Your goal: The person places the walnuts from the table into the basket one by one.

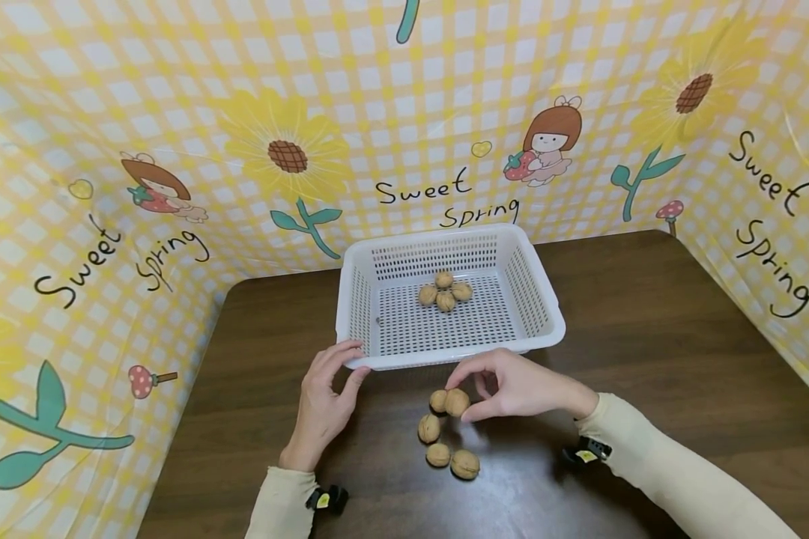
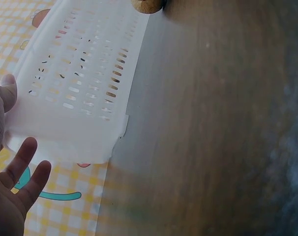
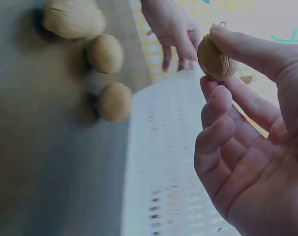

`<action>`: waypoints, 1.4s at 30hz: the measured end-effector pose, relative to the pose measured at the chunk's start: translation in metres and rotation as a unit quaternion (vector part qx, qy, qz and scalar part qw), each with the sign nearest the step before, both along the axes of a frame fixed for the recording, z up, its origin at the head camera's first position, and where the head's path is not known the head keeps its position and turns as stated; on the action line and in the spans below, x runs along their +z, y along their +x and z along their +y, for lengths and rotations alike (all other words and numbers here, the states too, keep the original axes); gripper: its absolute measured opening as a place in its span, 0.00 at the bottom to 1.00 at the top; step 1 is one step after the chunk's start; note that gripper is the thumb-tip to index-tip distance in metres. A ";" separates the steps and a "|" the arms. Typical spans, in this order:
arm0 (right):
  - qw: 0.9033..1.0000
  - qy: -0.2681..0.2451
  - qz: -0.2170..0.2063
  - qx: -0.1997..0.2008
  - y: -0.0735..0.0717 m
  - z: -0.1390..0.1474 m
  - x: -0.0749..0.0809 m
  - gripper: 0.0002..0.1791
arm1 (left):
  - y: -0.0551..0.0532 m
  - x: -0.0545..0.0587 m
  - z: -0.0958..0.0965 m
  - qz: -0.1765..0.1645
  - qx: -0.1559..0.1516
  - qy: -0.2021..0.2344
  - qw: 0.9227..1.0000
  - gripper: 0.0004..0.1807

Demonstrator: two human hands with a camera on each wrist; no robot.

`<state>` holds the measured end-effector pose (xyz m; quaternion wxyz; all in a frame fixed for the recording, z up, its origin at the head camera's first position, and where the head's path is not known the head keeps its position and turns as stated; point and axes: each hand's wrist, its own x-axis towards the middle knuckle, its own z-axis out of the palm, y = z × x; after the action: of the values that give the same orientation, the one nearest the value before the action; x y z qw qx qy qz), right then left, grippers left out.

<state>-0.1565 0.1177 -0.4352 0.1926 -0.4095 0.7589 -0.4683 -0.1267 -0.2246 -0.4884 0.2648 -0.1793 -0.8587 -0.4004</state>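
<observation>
My left hand (image 1: 326, 397) grips the near-left corner of a white plastic basket (image 1: 542, 299), thumb outside the front wall and index finger over the rim. In the left wrist view two fingers of that hand (image 2: 11, 182) stand spread beside the basket's end. My right hand (image 1: 512, 385) pinches a walnut (image 3: 217, 59) between thumb and fingertips, just in front of the basket. Behind this walnut, in the head view, is another walnut (image 1: 438, 401). Several more walnuts (image 1: 428, 429) lie in a curve nearer me. Inside the basket several walnuts (image 1: 445, 301) sit clustered together.
The basket stands at the back of a dark wooden table (image 1: 620, 322). Yellow checked cloth (image 1: 404, 97) with flowers and lettering hangs behind and at both sides. A black strap device (image 1: 588, 451) is on my right wrist, and another (image 1: 326, 499) on my left.
</observation>
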 end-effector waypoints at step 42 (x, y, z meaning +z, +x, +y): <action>0.967 0.014 -0.095 -0.237 -0.142 -0.014 0.079 0.27 | 0.001 0.000 0.000 0.000 0.002 -0.007 1.000 0.12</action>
<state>-0.2982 0.1041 -0.3557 0.1524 -0.1688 0.8189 -0.5269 -0.1258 -0.2251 -0.4879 0.2643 -0.1793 -0.8617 -0.3942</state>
